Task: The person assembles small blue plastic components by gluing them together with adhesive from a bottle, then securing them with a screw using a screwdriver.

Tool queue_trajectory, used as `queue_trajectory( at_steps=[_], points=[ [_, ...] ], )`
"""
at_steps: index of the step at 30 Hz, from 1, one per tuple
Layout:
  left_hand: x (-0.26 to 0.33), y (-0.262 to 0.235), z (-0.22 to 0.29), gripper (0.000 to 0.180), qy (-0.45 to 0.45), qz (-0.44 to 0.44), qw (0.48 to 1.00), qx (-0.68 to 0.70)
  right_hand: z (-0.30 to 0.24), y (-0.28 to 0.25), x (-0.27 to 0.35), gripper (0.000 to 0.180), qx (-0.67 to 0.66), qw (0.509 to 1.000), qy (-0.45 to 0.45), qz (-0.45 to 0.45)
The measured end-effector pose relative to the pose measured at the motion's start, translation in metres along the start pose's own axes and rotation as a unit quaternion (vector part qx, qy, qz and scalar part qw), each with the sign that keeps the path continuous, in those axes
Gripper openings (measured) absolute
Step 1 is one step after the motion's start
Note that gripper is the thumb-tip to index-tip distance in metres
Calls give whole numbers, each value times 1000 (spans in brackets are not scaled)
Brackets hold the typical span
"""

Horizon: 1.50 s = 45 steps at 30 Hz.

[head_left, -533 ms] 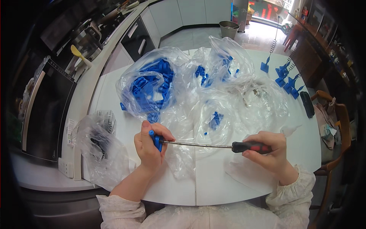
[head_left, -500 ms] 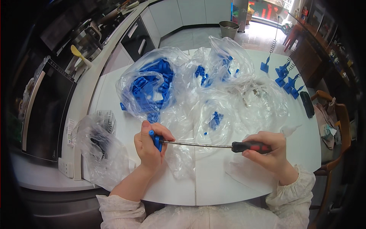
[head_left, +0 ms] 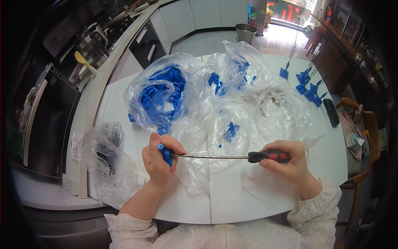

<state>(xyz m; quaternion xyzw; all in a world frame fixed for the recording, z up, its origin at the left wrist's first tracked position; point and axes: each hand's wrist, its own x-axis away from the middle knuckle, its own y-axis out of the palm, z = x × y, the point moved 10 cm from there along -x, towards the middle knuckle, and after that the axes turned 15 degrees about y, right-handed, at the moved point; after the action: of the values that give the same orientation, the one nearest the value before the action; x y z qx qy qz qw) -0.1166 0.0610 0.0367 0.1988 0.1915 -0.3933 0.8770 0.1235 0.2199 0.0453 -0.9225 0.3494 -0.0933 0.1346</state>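
Observation:
My left hand (head_left: 159, 162) is closed around a small blue plastic part (head_left: 165, 155), which has a round end facing up. A screwdriver (head_left: 207, 157) lies level across the space between my hands. Its black and red handle sits in my closed right hand (head_left: 286, 162), and the tip of its metal shaft meets the blue part. What the tip enters there is hidden by my fingers. Just beyond my left hand is a clear bag of larger blue parts (head_left: 176, 79). Small blue pieces (head_left: 231, 131) rest on clear plastic ahead of my hands.
On the white table (head_left: 232, 207), more clear bags (head_left: 282, 112) cover the middle. Several blue pieces with coiled springs (head_left: 310, 93) stand at the right edge by a black oblong object (head_left: 330, 113). A bag with dark pieces (head_left: 107, 153) is at left; a wooden chair (head_left: 371, 145) is at right.
The screwdriver shaft, slightly bowed before, now looks straight. Both hands keep their grips, and the whole view has shifted a little to the left.

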Motion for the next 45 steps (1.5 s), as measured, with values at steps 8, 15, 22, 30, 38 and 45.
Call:
queue_trajectory(
  at_steps=[8, 15, 22, 30, 38, 45],
  points=[
    [-6, -12, -10, 58, -47, 70, 996, 37, -41, -17, 14, 27, 72, 988, -100, 90],
    [-12, 0, 10, 46, 13, 13, 992, 124, -39, -132, 84, 21, -155, 865, -225, 422],
    [16, 51, 6, 44, -43, -132, 981, 135, 73, -201, 169, 26, -35, 819, 16, 573],
    [50, 88, 9, 55, -135, -230, 943, 199, 110, -185, 168, 30, 124, 802, 126, 571],
    [62, 93, 2, 51, -174, -277, 930, 167, 101, -173, 160, 30, 247, 797, 149, 531],
    [63, 91, 5, 49, -164, -248, 934, 198, 94, -167, 154, 28, 249, 802, 132, 526]
  ],
)
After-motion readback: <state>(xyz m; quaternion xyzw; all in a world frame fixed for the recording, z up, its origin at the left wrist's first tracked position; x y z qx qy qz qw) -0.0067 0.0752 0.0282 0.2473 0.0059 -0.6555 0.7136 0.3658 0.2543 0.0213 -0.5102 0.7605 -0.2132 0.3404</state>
